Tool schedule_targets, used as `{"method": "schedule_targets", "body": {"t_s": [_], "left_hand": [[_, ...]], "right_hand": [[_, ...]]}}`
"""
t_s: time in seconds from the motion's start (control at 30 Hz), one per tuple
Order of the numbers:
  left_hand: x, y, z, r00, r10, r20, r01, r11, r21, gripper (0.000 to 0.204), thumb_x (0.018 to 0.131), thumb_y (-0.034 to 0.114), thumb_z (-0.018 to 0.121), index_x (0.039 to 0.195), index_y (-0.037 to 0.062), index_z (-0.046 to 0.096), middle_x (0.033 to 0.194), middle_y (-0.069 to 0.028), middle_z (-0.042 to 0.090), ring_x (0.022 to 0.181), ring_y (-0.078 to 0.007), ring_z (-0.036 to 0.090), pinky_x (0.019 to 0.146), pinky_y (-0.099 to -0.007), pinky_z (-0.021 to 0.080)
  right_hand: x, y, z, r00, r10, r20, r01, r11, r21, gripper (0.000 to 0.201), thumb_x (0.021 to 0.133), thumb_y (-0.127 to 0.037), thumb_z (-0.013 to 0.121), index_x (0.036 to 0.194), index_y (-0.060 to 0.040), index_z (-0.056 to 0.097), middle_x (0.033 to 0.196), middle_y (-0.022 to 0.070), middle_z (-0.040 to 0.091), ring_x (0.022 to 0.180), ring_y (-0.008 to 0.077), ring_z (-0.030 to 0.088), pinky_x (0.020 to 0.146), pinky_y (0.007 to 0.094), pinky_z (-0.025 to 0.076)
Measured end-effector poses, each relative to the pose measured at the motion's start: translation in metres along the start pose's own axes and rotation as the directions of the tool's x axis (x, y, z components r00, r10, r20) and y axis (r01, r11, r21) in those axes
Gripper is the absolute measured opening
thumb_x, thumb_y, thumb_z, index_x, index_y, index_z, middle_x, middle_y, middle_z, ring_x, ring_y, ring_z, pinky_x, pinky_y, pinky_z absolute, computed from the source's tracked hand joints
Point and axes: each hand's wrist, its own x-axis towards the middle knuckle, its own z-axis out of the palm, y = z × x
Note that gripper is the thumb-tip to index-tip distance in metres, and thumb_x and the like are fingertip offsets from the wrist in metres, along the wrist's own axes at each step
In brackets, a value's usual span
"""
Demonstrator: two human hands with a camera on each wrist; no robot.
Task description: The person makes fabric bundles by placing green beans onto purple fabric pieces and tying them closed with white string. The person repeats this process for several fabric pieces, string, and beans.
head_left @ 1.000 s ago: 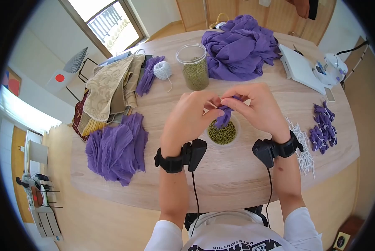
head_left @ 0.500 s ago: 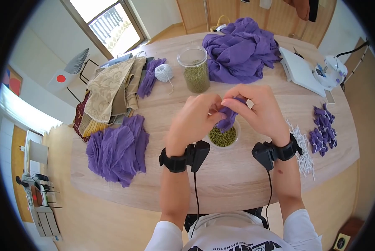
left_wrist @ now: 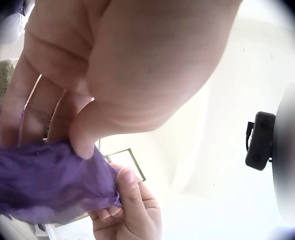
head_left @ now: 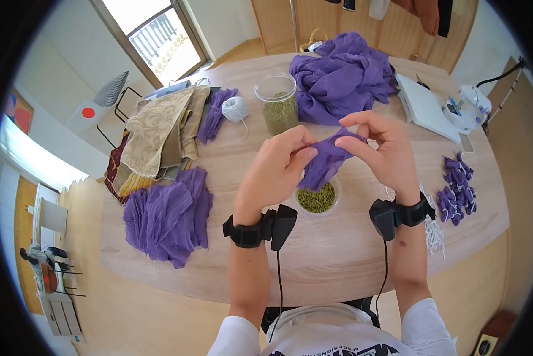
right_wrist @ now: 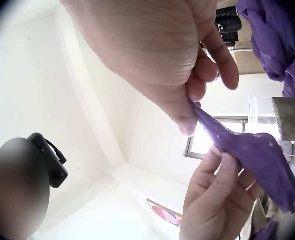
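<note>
Your white shirt [head_left: 331, 335] carries the only lettering you can make out, a dark line across the chest seen upside down from the head camera, too small and cut off to read for sure. Nothing else around you shows readable text, labels or numbers

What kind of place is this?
Probably a home craft or sewing room: a sewing machine on the wooden table, folded fabric, and purple cloth held in both hands.

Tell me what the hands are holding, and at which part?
Both hands, left hand and right hand, pinch one small purple cloth piece at its upper edge, one at each end.
</note>
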Motion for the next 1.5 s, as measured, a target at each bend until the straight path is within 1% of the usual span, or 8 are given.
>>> {"method": "schedule_targets", "body": {"t_s": [0.17, 0.37, 0.63, 0.77, 0.87, 1.2, 1.4, 1.5], "left_hand": [[0.001, 0.000, 0.005, 0.989, 0.039, -0.143, -0.060, 0.988, -0.143, 0.006, 0.093, -0.001, 0.059, 0.090, -0.0039, 0.054, 0.069, -0.0061, 0.054, 0.062, -0.0089, 0.049, 0.056, -0.0276, 0.041], [0.000, 0.003, 0.002, 0.994, 0.025, -0.102, -0.035, 0.995, -0.096, 0.004, 0.093, -0.002, 0.058, 0.094, -0.0051, 0.055, 0.073, -0.0048, 0.059, 0.065, -0.0088, 0.053, 0.060, -0.0256, 0.046], [-0.003, 0.015, 0.002, 0.997, 0.019, -0.080, -0.029, 0.992, -0.123, 0.009, 0.095, 0.000, 0.055, 0.099, -0.0054, 0.060, 0.084, -0.0083, 0.069, 0.074, -0.0126, 0.065, 0.067, -0.0252, 0.052], [-0.004, 0.016, -0.001, 0.997, 0.021, -0.072, -0.027, 0.996, -0.086, 0.012, 0.098, 0.009, 0.056, 0.103, -0.0015, 0.060, 0.085, -0.0064, 0.069, 0.075, -0.0111, 0.064, 0.066, -0.0228, 0.050], [-0.006, 0.025, 0.004, 0.997, -0.022, -0.074, 0.014, 0.994, -0.113, 0.016, 0.099, 0.015, 0.058, 0.103, -0.0005, 0.061, 0.089, -0.0066, 0.068, 0.075, -0.0115, 0.064, 0.066, -0.0227, 0.050], [-0.011, 0.020, 0.046, 0.998, 0.024, -0.054, -0.041, 0.937, -0.348, 0.017, 0.097, 0.012, 0.064, 0.109, 0.0003, 0.066, 0.092, -0.0026, 0.069, 0.075, -0.0071, 0.063, 0.063, -0.0201, 0.050], [-0.032, 0.008, 0.044, 0.978, -0.023, -0.206, -0.067, 0.905, -0.419, 0.015, 0.095, 0.009, 0.064, 0.088, -0.0033, 0.067, 0.072, -0.0013, 0.065, 0.066, -0.0070, 0.059, 0.059, -0.0218, 0.048], [-0.040, -0.004, 0.040, 0.974, 0.009, -0.224, -0.086, 0.938, -0.335, 0.017, 0.098, 0.011, 0.061, 0.096, -0.0028, 0.070, 0.078, -0.0021, 0.067, 0.072, -0.0073, 0.061, 0.064, -0.0225, 0.049]], "right_hand": [[0.000, -0.006, 0.010, 0.998, -0.015, -0.053, 0.020, 0.996, 0.092, 0.027, 0.080, -0.012, 0.081, 0.102, -0.0027, 0.067, 0.066, -0.0027, 0.052, 0.065, 0.0072, 0.050, 0.065, 0.0243, 0.046], [0.001, 0.007, 0.006, 0.966, 0.082, 0.247, -0.100, 0.993, 0.061, 0.021, 0.088, -0.007, 0.072, 0.103, -0.0028, 0.058, 0.078, -0.0026, 0.056, 0.073, 0.0037, 0.049, 0.069, 0.0218, 0.045], [0.000, 0.003, 0.024, 0.973, 0.150, -0.177, -0.079, 0.932, 0.353, 0.011, 0.100, -0.008, 0.058, 0.091, -0.0042, 0.051, 0.068, -0.0045, 0.050, 0.065, 0.0000, 0.042, 0.055, 0.0195, 0.034], [-0.006, -0.012, 0.000, 0.924, 0.258, -0.284, -0.199, 0.955, 0.219, 0.008, 0.098, -0.009, 0.061, 0.096, -0.0022, 0.057, 0.072, -0.0019, 0.059, 0.063, 0.0006, 0.046, 0.053, 0.0203, 0.035], [-0.020, -0.004, -0.005, 0.933, 0.034, -0.359, -0.047, 0.998, -0.030, 0.012, 0.095, -0.010, 0.067, 0.092, -0.0023, 0.059, 0.068, -0.0009, 0.059, 0.062, 0.0017, 0.049, 0.053, 0.0217, 0.039], [-0.059, -0.024, 0.011, 0.994, -0.066, -0.084, 0.039, 0.955, -0.295, 0.019, 0.085, -0.013, 0.076, 0.085, -0.0014, 0.061, 0.067, 0.0069, 0.062, 0.058, 0.0107, 0.060, 0.053, 0.0262, 0.045], [-0.072, -0.019, 0.026, 0.985, 0.168, -0.033, -0.152, 0.948, 0.279, 0.013, 0.095, -0.012, 0.066, 0.093, 0.0014, 0.066, 0.074, 0.0015, 0.066, 0.066, 0.0042, 0.056, 0.059, 0.0227, 0.046], [-0.076, -0.016, 0.032, 0.987, 0.157, -0.030, -0.142, 0.947, 0.288, 0.016, 0.099, -0.012, 0.061, 0.097, 0.0026, 0.067, 0.075, -0.0012, 0.064, 0.068, 0.0023, 0.053, 0.061, 0.0205, 0.044]]}}
